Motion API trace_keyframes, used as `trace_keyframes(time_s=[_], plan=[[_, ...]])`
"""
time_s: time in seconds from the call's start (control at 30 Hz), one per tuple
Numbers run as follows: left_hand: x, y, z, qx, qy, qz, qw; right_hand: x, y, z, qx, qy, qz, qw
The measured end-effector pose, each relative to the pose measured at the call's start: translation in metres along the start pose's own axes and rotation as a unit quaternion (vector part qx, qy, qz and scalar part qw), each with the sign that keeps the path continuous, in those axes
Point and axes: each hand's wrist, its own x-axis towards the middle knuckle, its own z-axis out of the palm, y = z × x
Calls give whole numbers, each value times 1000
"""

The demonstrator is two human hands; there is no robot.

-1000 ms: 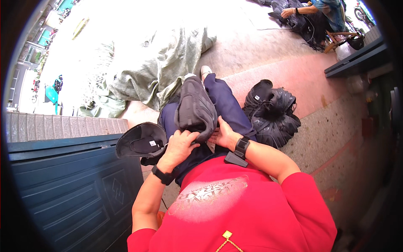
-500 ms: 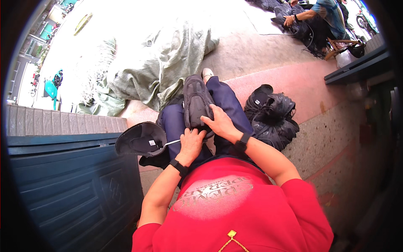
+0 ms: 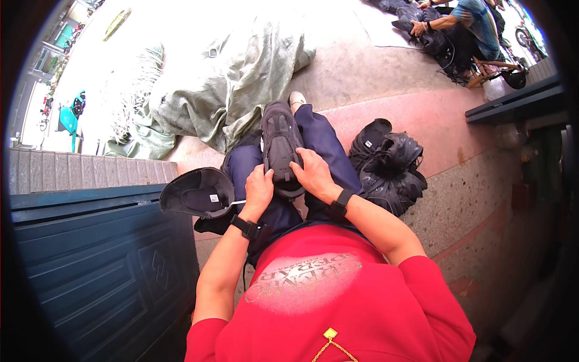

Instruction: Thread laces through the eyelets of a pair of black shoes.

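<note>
Over the lap, the left hand (image 3: pixel 259 188) and right hand (image 3: pixel 315 175), set apart, grip opposite edges of a dark padded piece (image 3: pixel 280 142). Beside the left thigh sits a black cup-shaped piece (image 3: pixel 194 193).

Strong daylight comes in from the far edge of the floor (image 3: pixel 350 66), overexposing its far left corner to near-white and washing out detail there. The grey-green tarp (image 3: pixel 199 102) fades into that glare along its upper side. The floor's near right corner sinks into murky shadow, as does the foot of the blue door (image 3: pixel 90 259). The dark shoe (image 3: pixel 280 142) at centre is reasonably sharp. Fisheye distortion bends the outskirts, softened inside a black rim.
</note>
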Motion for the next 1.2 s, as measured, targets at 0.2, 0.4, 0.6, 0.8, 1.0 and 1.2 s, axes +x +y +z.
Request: trace_keyframes(time_s=[0.2,0.4,0.6,0.8,1.0,1.2], plan=[[-7,13,7,120,2,89,989,-2,6,-1,14,6,-3,1000],[-24,48,-24,200,79,279,936,14,31,-84,55,-15,-81,995],[-32,54,7,19,-303,230,925,-31,64,-137,26,-212,43,976],[-36,88,38,46,-348,285,892,-69,68,-124,-71,-197,-112,971],[-15,83,47,89,-392,322,857,-53,52,-139,-67,-110,-152,980],[-10,101,24,-207,-498,77,839,-2,34,-175,73,-5,-81,994]])
